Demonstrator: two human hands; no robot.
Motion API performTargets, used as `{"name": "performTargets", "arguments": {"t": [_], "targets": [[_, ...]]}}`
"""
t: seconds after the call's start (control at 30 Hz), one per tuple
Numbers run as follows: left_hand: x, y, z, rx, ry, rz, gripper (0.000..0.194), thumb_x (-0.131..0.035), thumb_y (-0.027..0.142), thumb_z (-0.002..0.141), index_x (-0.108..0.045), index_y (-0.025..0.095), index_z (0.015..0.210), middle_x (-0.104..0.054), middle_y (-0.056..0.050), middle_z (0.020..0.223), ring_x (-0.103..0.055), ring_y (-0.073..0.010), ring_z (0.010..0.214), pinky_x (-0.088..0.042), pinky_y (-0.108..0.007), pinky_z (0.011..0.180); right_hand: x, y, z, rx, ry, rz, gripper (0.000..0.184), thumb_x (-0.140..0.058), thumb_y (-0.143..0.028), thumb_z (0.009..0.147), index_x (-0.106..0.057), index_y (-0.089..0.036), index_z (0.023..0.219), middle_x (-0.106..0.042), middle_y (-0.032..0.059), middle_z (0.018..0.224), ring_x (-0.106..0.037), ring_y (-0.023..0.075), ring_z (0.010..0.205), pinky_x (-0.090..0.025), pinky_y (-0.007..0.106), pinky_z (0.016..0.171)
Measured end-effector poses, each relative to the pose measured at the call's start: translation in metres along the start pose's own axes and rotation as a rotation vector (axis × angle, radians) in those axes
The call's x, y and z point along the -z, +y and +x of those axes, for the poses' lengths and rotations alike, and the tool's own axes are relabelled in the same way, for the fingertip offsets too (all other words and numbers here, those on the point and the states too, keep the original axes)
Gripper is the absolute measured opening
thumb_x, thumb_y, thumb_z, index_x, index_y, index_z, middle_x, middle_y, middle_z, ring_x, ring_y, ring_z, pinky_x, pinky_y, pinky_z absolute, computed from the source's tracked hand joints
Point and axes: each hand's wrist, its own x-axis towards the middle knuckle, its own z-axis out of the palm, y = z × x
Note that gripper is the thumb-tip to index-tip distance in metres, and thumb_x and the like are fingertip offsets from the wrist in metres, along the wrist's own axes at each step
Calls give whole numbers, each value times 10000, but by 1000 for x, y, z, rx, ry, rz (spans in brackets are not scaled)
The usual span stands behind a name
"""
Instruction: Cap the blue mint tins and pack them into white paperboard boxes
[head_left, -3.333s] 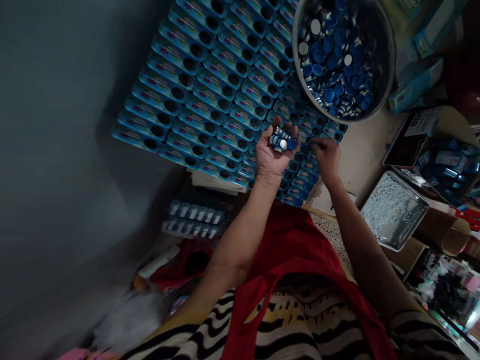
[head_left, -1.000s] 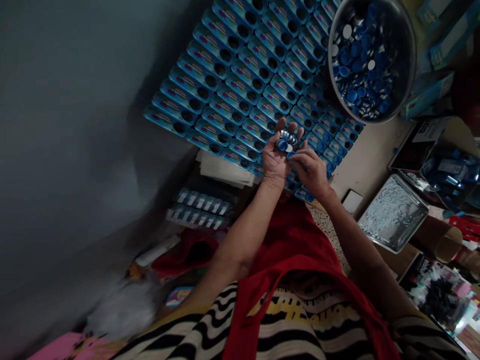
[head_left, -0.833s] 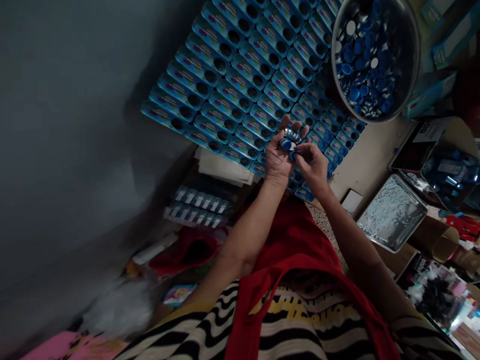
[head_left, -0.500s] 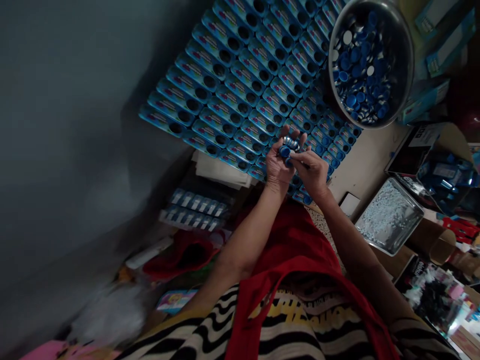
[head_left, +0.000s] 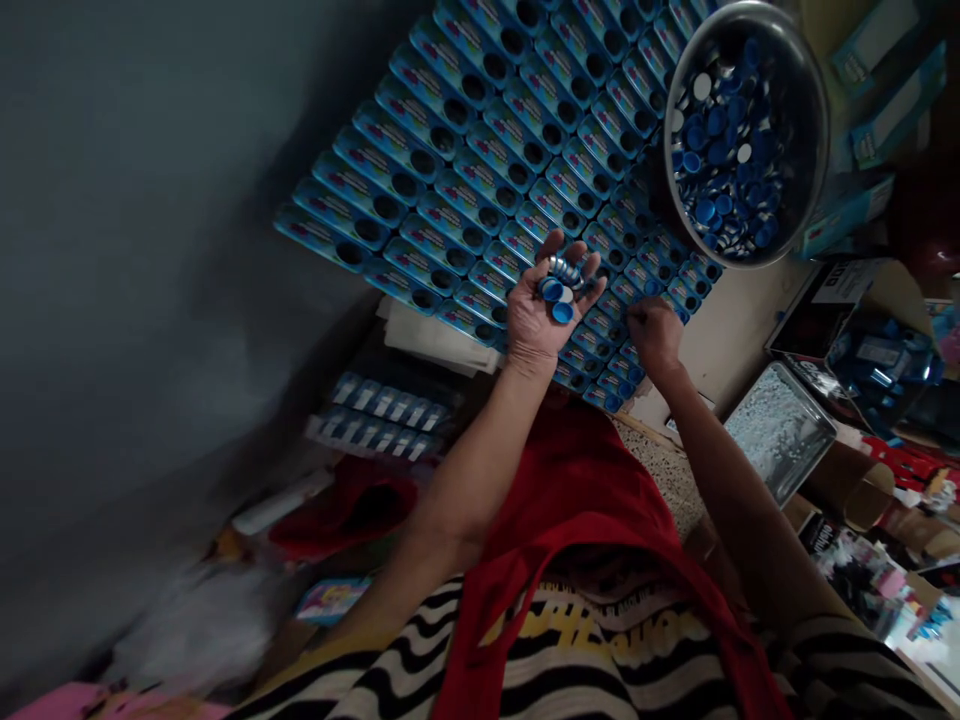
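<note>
My left hand is turned palm up with its fingers curled round several small round caps, blue inside and silver outside. Below and around both hands spread rows of blue printed trays, each with a round hole at one end. My right hand is closed and lowered over the trays near their right edge. Its fingertips point down and away, so whatever they may grip is hidden. Blue caps sit in the holes of some trays near the right and front edges, while holes farther left look dark.
A steel bowl of loose blue and white caps stands at the upper right. Right of the table are a metal tray of small pale pieces and an open carton. More packs lie lower left, beside a grey wall.
My right hand has left the caps in my left palm and moved right, down to the trays. My left hand has shifted slightly left and up, its palm more exposed.
</note>
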Motion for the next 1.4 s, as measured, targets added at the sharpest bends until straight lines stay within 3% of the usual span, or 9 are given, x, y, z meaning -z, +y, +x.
{"name": "performTargets", "arguments": {"t": [0.2, 0.37, 0.5, 0.67, 0.77, 0.87, 1.03, 1.2, 1.4], "targets": [[10, -7, 9, 17, 24, 23, 347, -468, 244, 1040, -760, 318, 1213, -782, -12, 1217, -670, -239, 1351, -562, -450, 1147, 5, 2, 29, -58, -82, -127, 241, -716, -304, 877, -703, -240, 1109, -744, 102, 1030, -661, 311, 954, -515, 433, 853], [11, -7, 12, -5, -12, -38, 391, -461, 211, 1021, -728, 321, 1284, -788, -20, 1198, -693, -251, 1313, -583, -498, 1112, 17, -2, 28, -11, -99, -134, 205, -755, -367, 871, -710, -245, 1030, -741, 77, 933, -672, 309, 935, -515, 429, 855], [7, -10, 8, -8, -6, 10, 428, -441, 194, 1012, -731, 328, 1297, -799, -18, 1155, -727, -232, 1254, -583, -464, 1107, 21, -35, -2, 34, 17, 99, 201, -685, -445, 960, -719, -247, 970, -738, 41, 901, -679, 243, 875, -516, 373, 834], [12, -21, 4, -51, 29, 84, 416, -442, 216, 1013, -742, 350, 1268, -788, 5, 1186, -698, -215, 1306, -554, -416, 1130, -14, -75, -33, 110, 99, 423, 244, -649, -451, 983, -713, -235, 888, -712, 25, 860, -658, 187, 810, -521, 321, 794], [18, -24, 1, -43, 32, 103, 405, -414, 218, 1021, -753, 338, 1205, -775, 8, 1213, -683, -218, 1327, -551, -425, 1132, -31, -71, -42, 98, 131, 580, 183, -653, -378, 939, -670, -225, 839, -704, 16, 859, -645, 162, 795, -532, 285, 777], [23, -17, -2, -29, 80, 87, 326, -457, 264, 1033, -746, 325, 1171, -774, -6, 1237, -678, -230, 1331, -565, -452, 1115, -29, -40, -44, 2, 151, 654, 131, -640, -309, 883, -692, -205, 941, -709, 9, 841, -647, 160, 759, -536, 280, 742], [26, -4, -2, 25, 115, 7, 239, -501, 301, 1051, -729, 275, 1116, -796, -35, 1168, -695, -244, 1300, -594, -450, 1078, -14, 6, -32, -66, 89, 285, 176, -644, -232, 832, -767, -183, 948, -761, 64, 933, -699, 221, 867, -545, 356, 863], [25, -2, -3, 95, 105, 3, 259, -495, 357, 1065, -723, 245, 1111, -799, -58, 1152, -697, -271, 1296, -587, -496, 1090, -14, -8, -15, -20, -51, -50, 161, -627, -211, 876, -767, -227, 954, -779, 87, 1080, -712, 276, 996, -526, 389, 873], [23, -2, -7, 135, 123, 10, 224, -532, 348, 1043, -727, 241, 1017, -794, -43, 1196, -713, -248, 1271, -563, -491, 1123, -1, -12, 4, -105, -124, -187, 308, -767, -308, 817, -707, -237, 1111, -768, 83, 989, -698, 301, 911, -507, 396, 807]]}}
